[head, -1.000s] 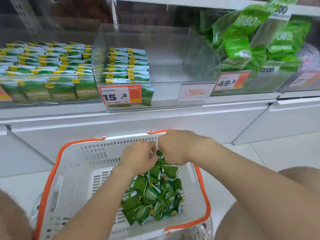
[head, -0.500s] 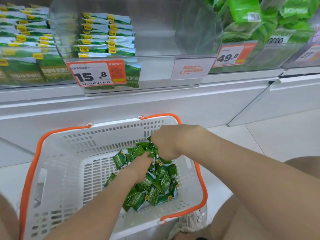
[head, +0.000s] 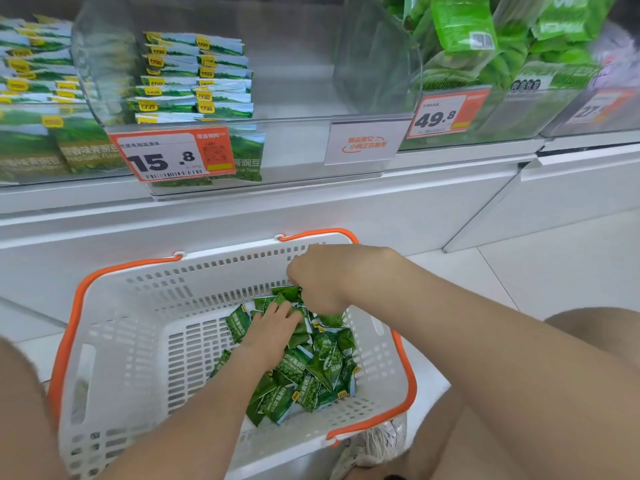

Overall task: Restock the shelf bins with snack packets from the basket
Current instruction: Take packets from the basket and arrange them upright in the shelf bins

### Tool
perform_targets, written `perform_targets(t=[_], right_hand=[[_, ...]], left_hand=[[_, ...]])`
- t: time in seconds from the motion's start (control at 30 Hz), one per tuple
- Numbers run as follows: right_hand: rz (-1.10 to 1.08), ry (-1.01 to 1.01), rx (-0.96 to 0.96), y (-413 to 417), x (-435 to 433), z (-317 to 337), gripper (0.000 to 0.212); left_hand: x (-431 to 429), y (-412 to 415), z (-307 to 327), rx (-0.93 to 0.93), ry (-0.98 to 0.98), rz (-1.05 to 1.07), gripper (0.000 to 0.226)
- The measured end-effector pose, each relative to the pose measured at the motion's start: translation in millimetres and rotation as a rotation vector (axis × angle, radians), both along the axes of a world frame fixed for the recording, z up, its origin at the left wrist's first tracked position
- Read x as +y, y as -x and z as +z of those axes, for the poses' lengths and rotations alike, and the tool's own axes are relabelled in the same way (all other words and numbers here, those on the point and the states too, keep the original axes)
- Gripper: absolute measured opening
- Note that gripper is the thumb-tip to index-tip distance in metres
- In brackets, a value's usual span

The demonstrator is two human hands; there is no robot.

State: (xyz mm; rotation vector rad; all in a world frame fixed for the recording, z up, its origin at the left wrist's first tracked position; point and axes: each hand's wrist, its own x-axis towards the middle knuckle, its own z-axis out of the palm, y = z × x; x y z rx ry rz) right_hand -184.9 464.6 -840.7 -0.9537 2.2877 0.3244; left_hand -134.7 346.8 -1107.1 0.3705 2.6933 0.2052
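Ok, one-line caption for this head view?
Right hand grips small green snack packets while left hand touches the pile in the white plastic basket with orange handles.

Bare along both forearms, from the wrists back to the lower edge of the view. Smooth and rounded at the knuckles of the right hand [head: 325,275], slimmer at the fingers of the left hand [head: 273,327]. Bare at the legs as well: right knee [head: 595,327] at the right edge, left knee [head: 20,410] in the lower left corner. Shod in a whitish trainer [head: 374,445] with a mesh-like upper and pale laces, seen only in part near the bottom of the view. Too blurred to show any marking on it.
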Motion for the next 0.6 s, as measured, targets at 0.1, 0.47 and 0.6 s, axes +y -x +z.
perform_targets(t=[0.1,0.47,0.6], right_hand=[[-0.007,0.004,-0.011,-2,3,3,0.013],[-0.049,0.052,0.012,8,9,7,0.033],[-0.043,0.034,-0.006,7,13,5,0.027]], left_hand=[[5,-2,2,0.051,0.022,0.004,0.06],[14,-7,2,0.023,0.234,-0.093,0.103],[16,-9,1,-0.048,0.198,-0.045,0.067]])
